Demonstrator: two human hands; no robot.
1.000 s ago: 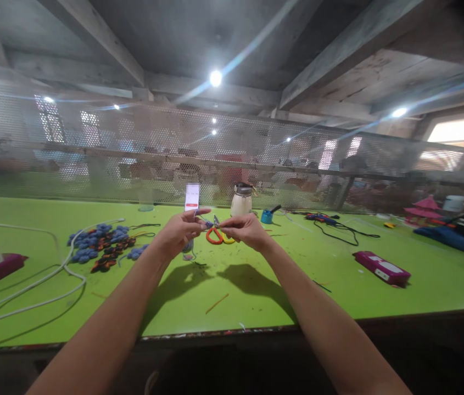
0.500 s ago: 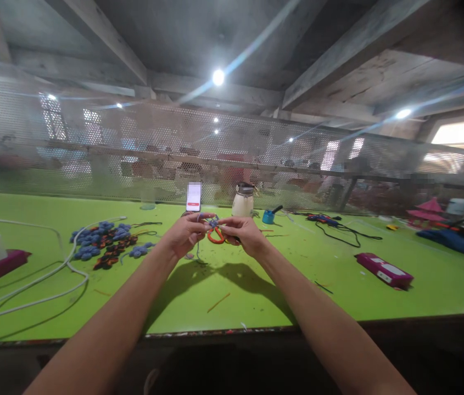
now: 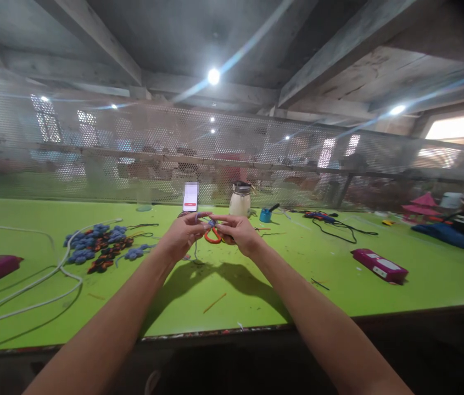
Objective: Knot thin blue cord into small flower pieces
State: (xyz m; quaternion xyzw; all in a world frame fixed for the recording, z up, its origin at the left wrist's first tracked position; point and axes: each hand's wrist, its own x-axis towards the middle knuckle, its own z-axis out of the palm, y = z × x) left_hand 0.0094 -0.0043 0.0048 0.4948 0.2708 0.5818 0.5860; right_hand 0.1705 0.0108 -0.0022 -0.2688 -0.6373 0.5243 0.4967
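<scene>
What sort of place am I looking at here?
Probably a small craft workshop: a long green worktable holds blue flower-shaped yarn pieces, with a perforated partition behind it and bare concrete ceiling beams overhead.

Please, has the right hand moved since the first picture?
Yes, slightly to the left: judged against the pale bottle, the right hand is now closer to the left hand.

Blue yarn (image 3: pixel 212 224); orange scissor handle (image 3: pixel 213 241); green table (image 3: pixel 322 260).
</scene>
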